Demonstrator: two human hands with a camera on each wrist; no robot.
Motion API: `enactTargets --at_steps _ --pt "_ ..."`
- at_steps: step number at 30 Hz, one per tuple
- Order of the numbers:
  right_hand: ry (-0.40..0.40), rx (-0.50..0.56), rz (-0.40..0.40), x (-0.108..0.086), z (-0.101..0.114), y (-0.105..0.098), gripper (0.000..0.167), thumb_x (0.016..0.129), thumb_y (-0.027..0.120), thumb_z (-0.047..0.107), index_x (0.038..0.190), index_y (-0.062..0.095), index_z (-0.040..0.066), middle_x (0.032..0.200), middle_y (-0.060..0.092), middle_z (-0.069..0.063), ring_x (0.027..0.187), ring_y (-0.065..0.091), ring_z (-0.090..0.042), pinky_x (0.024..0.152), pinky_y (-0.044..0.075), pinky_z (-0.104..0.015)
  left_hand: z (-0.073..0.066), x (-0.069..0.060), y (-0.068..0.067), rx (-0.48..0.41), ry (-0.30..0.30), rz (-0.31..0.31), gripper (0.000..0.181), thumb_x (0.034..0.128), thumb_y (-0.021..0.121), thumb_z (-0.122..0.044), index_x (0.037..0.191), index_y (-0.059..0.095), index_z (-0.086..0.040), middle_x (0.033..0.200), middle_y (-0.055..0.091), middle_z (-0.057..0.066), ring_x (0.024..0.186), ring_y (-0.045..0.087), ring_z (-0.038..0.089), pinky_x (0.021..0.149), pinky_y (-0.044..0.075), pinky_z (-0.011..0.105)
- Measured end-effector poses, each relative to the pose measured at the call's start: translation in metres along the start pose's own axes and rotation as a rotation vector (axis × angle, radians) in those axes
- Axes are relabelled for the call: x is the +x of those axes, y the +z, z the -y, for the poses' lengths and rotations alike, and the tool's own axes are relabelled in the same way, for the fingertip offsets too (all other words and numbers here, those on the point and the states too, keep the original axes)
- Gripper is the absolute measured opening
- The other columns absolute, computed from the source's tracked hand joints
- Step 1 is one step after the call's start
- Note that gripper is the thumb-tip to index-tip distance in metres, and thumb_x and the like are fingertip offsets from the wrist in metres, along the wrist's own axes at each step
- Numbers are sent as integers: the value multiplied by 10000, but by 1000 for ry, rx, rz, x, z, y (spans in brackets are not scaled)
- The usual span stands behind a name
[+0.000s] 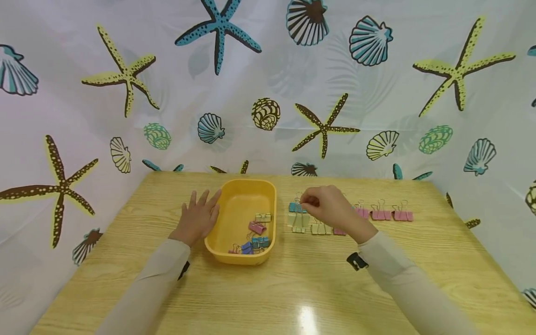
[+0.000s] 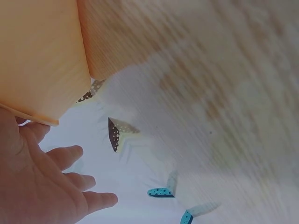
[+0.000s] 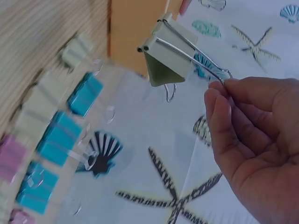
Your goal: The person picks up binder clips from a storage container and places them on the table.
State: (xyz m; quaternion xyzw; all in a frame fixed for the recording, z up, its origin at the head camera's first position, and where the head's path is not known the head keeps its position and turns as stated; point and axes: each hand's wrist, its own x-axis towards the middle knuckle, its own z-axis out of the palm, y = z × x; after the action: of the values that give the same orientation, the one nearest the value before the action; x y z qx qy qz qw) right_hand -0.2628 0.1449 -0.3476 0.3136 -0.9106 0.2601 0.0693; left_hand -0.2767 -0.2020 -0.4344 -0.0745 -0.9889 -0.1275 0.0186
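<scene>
My right hand pinches a pale green binder clip by one wire handle between thumb and forefinger. The clip hangs with its body away from the fingertips, above the rows of clips. With fingers spread and straight, my left hand touches the left rim of a yellow plastic tray. Inside it, toward the right and front, lie a pale green clip, a pink clip, a teal clip and a blue clip, among others.
Right of the tray, binder clips stand in rows on the wooden table: teal clips, pale clips and pink clips. My right hand hides some of them. A patterned cloth with starfish and shells hangs behind the table.
</scene>
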Motion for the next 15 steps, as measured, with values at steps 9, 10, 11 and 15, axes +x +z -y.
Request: enactTargets --at_steps 9,10,11,15 --pt "110 27 -4 -42 -48 -31 68 915 644 74 949 703 72 809 662 -2 671 584 -107 620 504 -283 0 -2 -2 1 20 -29 509 1053 270 -336 1541 243 -194 1553 239 212 1403 79 538 1038 140 740" --pt "116 27 -8 -47 -52 -35 67 913 643 63 947 701 64 812 666 -15 672 593 -123 617 505 -283 0 -2 -1 0 23 -30 509 1053 273 -331 1541 243 -190 1551 241 217 1401 77 541 1034 139 743" --pt "126 20 -10 -51 -56 -38 66 914 641 61 944 700 62 808 666 -19 667 594 -132 608 500 -280 1 -1 -1 -2 25 -31 510 1052 276 -331 1542 241 -192 1550 241 218 1401 75 542 1033 138 744" --pt "177 -7 2 -68 -74 -49 73 919 625 40 937 696 43 802 667 -40 633 566 -149 571 469 -270 1 -1 1 -5 22 -26 513 1051 278 -332 1544 233 -198 1551 237 220 1402 67 541 1034 133 744"
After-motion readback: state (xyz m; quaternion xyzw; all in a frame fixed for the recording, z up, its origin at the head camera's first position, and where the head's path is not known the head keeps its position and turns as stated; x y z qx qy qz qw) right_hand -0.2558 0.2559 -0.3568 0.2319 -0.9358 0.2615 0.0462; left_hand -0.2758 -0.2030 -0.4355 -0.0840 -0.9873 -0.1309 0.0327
